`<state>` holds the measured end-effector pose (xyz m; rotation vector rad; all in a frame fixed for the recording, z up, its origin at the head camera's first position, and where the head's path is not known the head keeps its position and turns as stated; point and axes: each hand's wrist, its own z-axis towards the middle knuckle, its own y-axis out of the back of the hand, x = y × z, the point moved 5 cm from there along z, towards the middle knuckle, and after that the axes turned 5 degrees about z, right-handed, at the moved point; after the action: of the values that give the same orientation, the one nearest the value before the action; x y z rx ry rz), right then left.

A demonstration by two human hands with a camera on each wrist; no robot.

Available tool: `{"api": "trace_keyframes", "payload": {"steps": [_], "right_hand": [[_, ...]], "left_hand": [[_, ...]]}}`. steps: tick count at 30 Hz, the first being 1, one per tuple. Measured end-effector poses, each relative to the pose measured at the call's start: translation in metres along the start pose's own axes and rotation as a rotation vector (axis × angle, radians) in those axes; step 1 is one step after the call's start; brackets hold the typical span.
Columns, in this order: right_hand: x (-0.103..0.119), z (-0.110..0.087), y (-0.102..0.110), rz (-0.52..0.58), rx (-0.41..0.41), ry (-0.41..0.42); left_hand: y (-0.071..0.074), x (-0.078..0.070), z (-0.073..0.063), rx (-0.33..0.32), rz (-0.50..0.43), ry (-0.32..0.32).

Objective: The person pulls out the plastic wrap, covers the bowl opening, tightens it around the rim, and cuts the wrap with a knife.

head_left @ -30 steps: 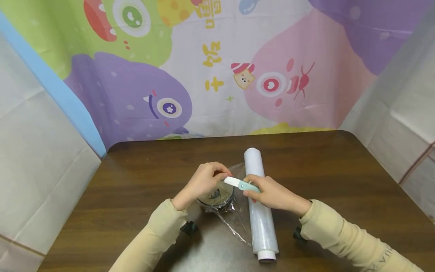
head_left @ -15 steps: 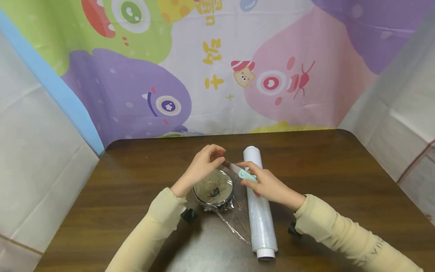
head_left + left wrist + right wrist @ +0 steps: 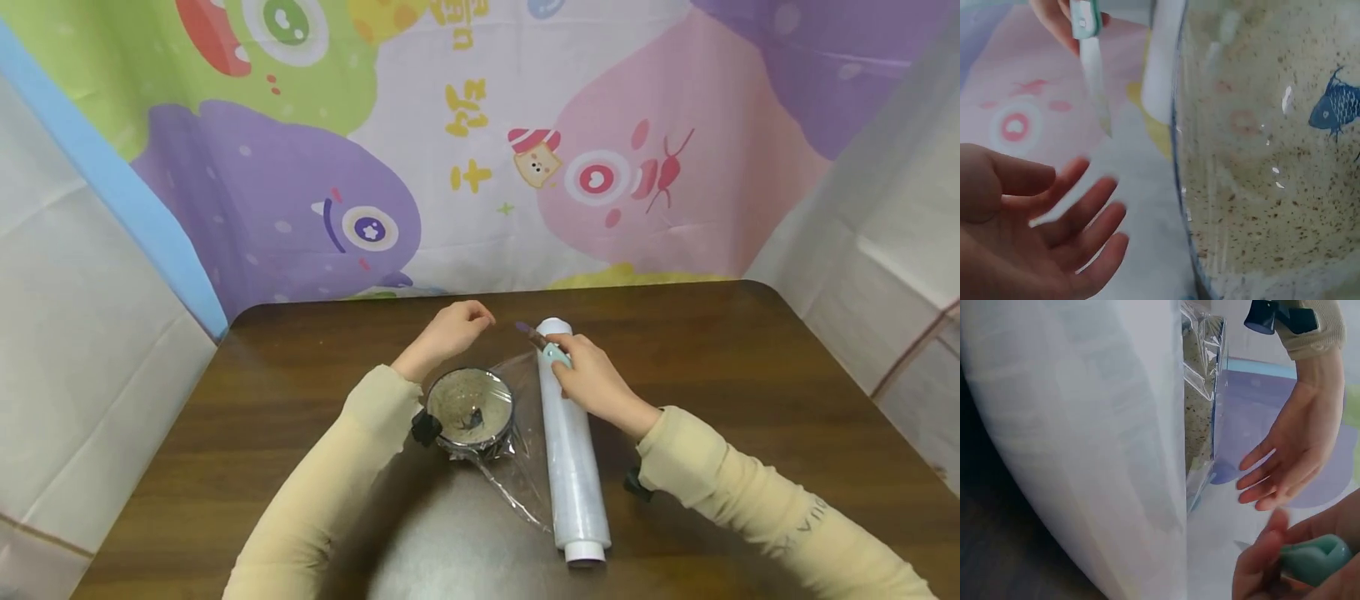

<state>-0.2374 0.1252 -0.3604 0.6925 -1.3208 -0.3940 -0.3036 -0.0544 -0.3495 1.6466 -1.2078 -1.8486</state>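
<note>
In the head view my right hand [image 3: 596,383] grips the mint-green handle of a small knife [image 3: 557,356] over the far end of a cling film roll [image 3: 574,467]. The knife's blade [image 3: 1093,81] is bare, pointing towards my left hand. That left hand [image 3: 450,333] hovers behind the bowl, fingers loosely bent and holding nothing, apart from the blade tip. A speckled bowl [image 3: 459,400] with a dark rim and a blue fish [image 3: 1337,107] inside stands left of the roll. Clear film [image 3: 517,492] covers it and stretches across to the roll.
The dark wooden table [image 3: 315,392] carries the bowl and the roll. A cartoon-printed curtain [image 3: 480,233] hangs along its far edge, with pale cloth walls [image 3: 97,333] on both sides. Dark wrist cameras [image 3: 426,427] sit under both sleeves.
My left hand, at the knife's tip a second ago, has let go and moved up and away. My right hand has carried the knife farther back, its blade now tilted upwards. Bowl and roll stay put.
</note>
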Motion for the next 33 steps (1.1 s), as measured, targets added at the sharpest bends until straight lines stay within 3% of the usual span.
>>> {"api": "trace_keyframes", "payload": {"steps": [3, 4, 7, 10, 12, 15, 17, 19, 22, 25, 29, 32, 33], "right_hand": [[0.001, 0.003, 0.001, -0.036, -0.026, -0.004], [0.001, 0.004, 0.001, -0.049, -0.037, -0.005], [0.000, 0.007, -0.001, -0.067, -0.051, -0.013], [-0.001, 0.010, -0.003, -0.066, -0.056, -0.026], [-0.002, 0.012, -0.004, -0.059, -0.055, -0.039], [-0.002, 0.014, -0.007, -0.044, -0.048, -0.047], [-0.002, 0.015, -0.009, -0.032, -0.039, -0.047], [-0.001, 0.015, -0.012, -0.034, -0.025, -0.036], [-0.001, 0.016, -0.015, -0.047, -0.006, -0.034], [-0.001, 0.017, -0.018, -0.069, 0.005, -0.033], [-0.001, 0.018, -0.020, -0.096, 0.005, -0.038], [-0.002, 0.018, -0.024, -0.132, 0.008, -0.039], [-0.002, 0.018, -0.025, -0.145, 0.010, -0.037]], "left_hand": [[-0.013, 0.010, 0.015, 0.126, -0.016, 0.032], [-0.024, 0.025, 0.030, 0.166, -0.044, 0.032], [-0.061, 0.081, 0.076, 0.271, -0.053, 0.116], [-0.100, 0.137, 0.126, 0.300, -0.036, 0.113], [-0.112, 0.146, 0.133, 0.330, -0.002, 0.160], [-0.120, 0.141, 0.132, 0.347, -0.004, 0.160], [-0.118, 0.130, 0.122, 0.392, -0.021, 0.216], [-0.119, 0.123, 0.117, 0.401, -0.031, 0.195], [-0.114, 0.110, 0.105, 0.393, -0.041, 0.230], [-0.111, 0.106, 0.105, 0.329, -0.011, 0.149], [-0.085, 0.073, 0.081, 0.244, 0.074, 0.149], [-0.059, 0.037, 0.047, 0.193, 0.137, 0.225], [-0.053, 0.028, 0.039, 0.176, 0.154, 0.222]]}}
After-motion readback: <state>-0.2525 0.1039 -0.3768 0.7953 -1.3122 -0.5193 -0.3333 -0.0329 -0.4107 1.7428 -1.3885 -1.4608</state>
